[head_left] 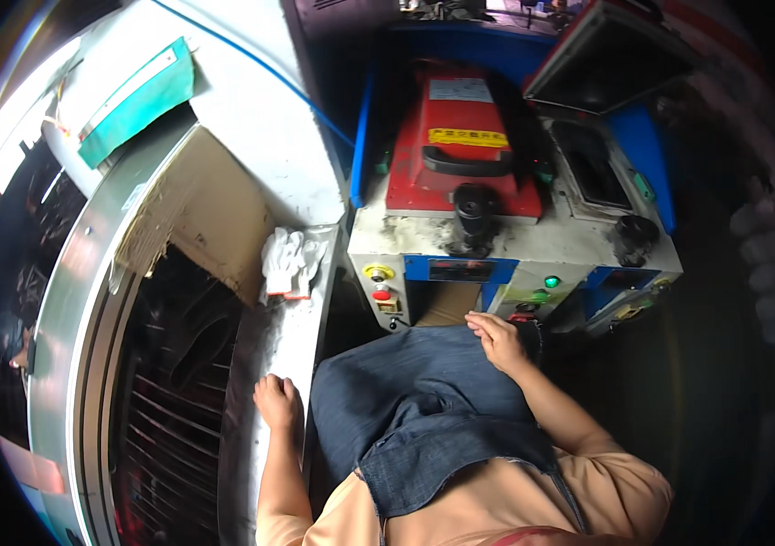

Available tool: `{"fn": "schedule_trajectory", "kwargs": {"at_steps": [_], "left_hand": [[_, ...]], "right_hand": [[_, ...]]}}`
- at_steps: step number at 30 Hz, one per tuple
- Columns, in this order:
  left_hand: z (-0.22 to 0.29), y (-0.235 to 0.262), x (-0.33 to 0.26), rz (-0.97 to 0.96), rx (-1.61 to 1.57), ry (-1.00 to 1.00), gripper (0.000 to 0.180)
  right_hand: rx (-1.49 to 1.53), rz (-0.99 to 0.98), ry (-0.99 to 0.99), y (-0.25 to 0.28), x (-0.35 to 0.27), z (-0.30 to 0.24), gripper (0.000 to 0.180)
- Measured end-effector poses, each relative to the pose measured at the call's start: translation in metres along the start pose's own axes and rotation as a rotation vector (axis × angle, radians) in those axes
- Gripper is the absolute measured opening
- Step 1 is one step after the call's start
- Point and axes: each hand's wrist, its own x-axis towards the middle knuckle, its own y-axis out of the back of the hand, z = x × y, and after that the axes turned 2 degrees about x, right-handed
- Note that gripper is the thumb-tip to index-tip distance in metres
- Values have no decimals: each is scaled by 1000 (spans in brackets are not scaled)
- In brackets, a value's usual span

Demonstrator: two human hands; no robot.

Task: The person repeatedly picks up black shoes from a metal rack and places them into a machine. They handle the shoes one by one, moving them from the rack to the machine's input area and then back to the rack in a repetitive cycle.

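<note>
My left hand (277,401) rests on the narrow metal ledge (283,338) at my left, its fingers curled into a loose fist with nothing visible in it. A pair of white work gloves (291,261) with red cuffs lies farther along that ledge. On my right knee lies my right hand (498,342), fingers stretched out and holding nothing. Just beyond it stands the front of a white two-station press machine (497,238). Its left station has a lowered red cover (468,146) with a black handle (467,162); the right cover (612,56) is raised.
Buttons, including a red button (381,294) and a lit green button (551,282), line the machine's front. A cardboard sheet (215,209) leans over a dark slatted opening (174,400) at left. Another person (13,341) shows at the far left edge.
</note>
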Motion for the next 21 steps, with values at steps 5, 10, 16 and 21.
{"fn": "schedule_trajectory", "kwargs": {"at_steps": [5, 10, 16, 21], "left_hand": [[0, 2, 0, -42, 55, 31, 19], [-1, 1, 1, -43, 66, 24, 19], [-2, 1, 0, -48, 54, 21, 19], [-1, 2, 0, -38, 37, 13, 19]], "right_hand": [[-13, 2, -6, 5, -6, 1, 49], [-3, 5, -5, 3, -6, -2, 50], [-6, -4, -3, 1, -3, -3, 47], [-79, 2, 64, -1, -4, 6, 49]]}}
